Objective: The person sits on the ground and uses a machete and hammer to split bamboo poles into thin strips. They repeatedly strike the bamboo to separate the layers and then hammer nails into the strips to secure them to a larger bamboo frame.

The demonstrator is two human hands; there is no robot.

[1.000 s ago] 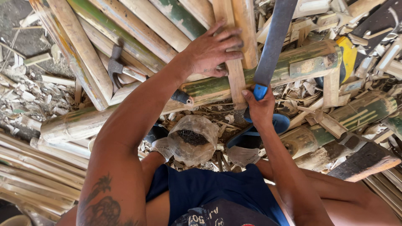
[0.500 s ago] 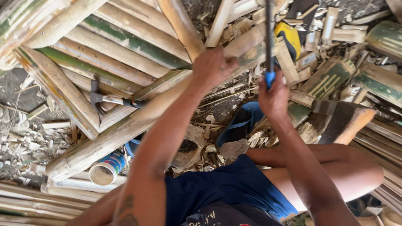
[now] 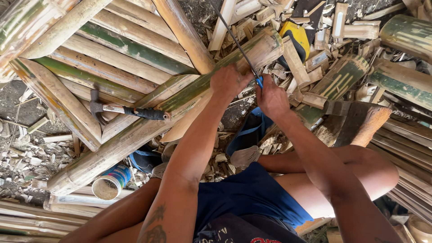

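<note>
Since a moment ago both hands have shifted down the bamboo pole: my left hand clamps it, my right hand grips the blue-handled saw across it.

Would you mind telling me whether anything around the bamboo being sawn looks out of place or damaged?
Broken bamboo offcuts litter the ground beyond the hands, and a claw hammer lies loose across the stacked poles, beside the bamboo pole being sawn.

Your left hand has slid along the bamboo pole until it lies just beside your right hand. The saw, upright before, now leans away left. The hammer is fully uncovered.
</note>
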